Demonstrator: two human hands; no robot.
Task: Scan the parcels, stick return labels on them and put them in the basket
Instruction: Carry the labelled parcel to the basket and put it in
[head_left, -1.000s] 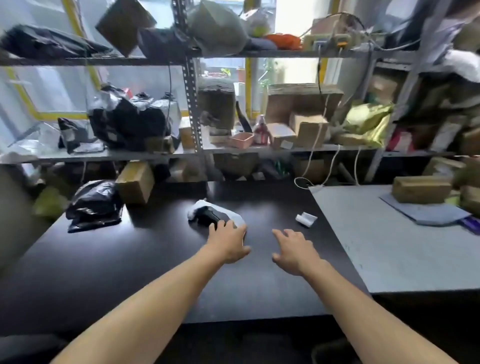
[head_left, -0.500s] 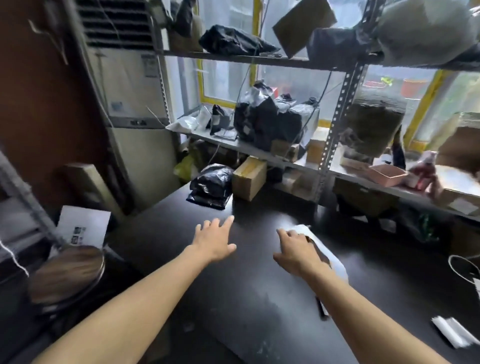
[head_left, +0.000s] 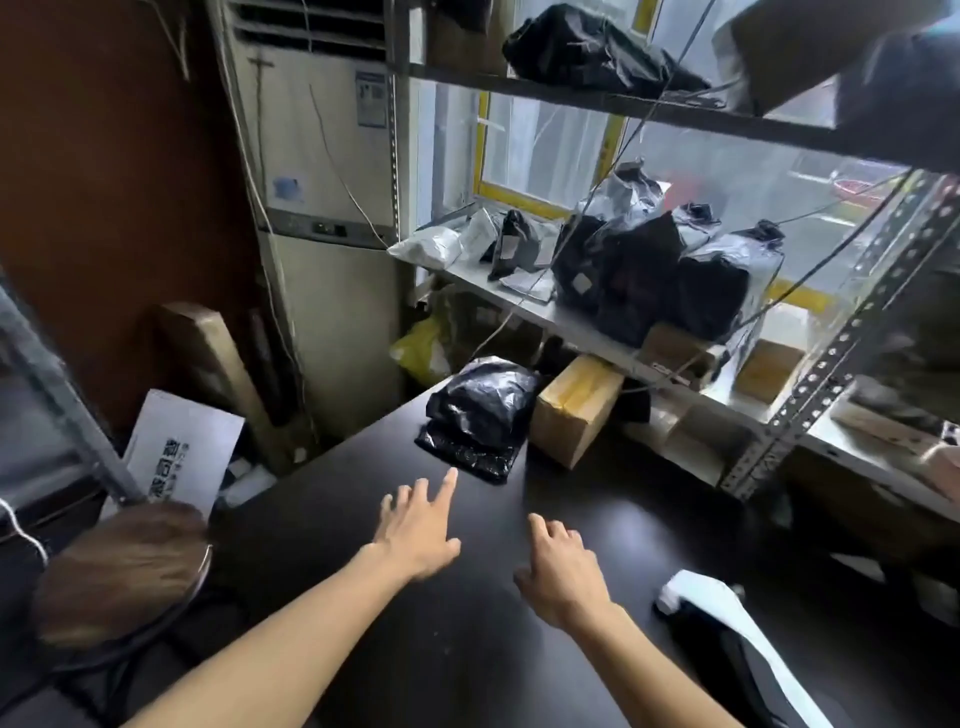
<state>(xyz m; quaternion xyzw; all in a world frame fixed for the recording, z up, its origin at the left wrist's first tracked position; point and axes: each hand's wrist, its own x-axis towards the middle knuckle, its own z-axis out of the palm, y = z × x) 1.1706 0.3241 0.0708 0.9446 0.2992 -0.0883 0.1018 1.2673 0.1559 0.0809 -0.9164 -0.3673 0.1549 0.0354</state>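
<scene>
A black plastic-wrapped parcel (head_left: 480, 415) lies at the far left corner of the black table (head_left: 467, 649). Beside it on the right stands a brown cardboard box (head_left: 576, 408). My left hand (head_left: 418, 525) hovers over the table with fingers spread, its fingertips just short of the black parcel and holding nothing. My right hand (head_left: 563, 571) is a little to the right, fingers loosely bent, empty. A white and black scanner (head_left: 711, 603) lies on the table at the lower right, apart from both hands.
A metal shelf (head_left: 597, 343) behind the table holds several black and grey bagged parcels (head_left: 649, 270) and small boxes. A tall air conditioner (head_left: 322, 208) stands at the back left. A round stool (head_left: 119, 571) and a white printed box (head_left: 182, 452) sit left of the table.
The view has swung left from the table's middle to its far left corner. Both hands have left the scanner, and my left hand has reached toward the black parcel.
</scene>
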